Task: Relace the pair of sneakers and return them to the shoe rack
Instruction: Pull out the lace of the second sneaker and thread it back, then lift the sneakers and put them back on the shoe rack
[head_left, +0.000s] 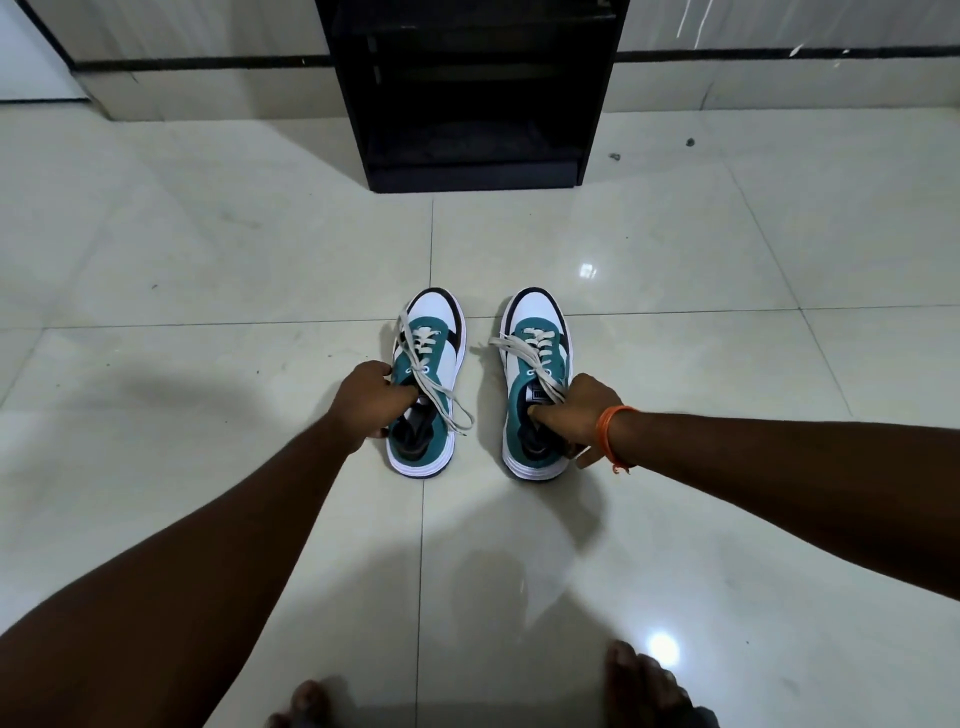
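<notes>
Two white, teal and black sneakers stand side by side on the tiled floor, toes pointing away from me. My left hand (366, 402) grips the left sneaker (434, 332) at its collar, fingers inside the opening. My right hand (571, 415) grips the right sneaker (540, 322) the same way. Both shoes have cream laces threaded through the lower eyelets, with loose ends trailing; the left shoe's lace end (457, 415) lies on the floor. The black shoe rack (475, 93) stands ahead against the wall, its shelves dark.
Glossy pale floor tiles (208, 260) spread all around the shoes. My bare toes (644, 680) show at the bottom edge. An orange thread band (610, 431) circles my right wrist. A wall with a dark skirting line runs behind the rack.
</notes>
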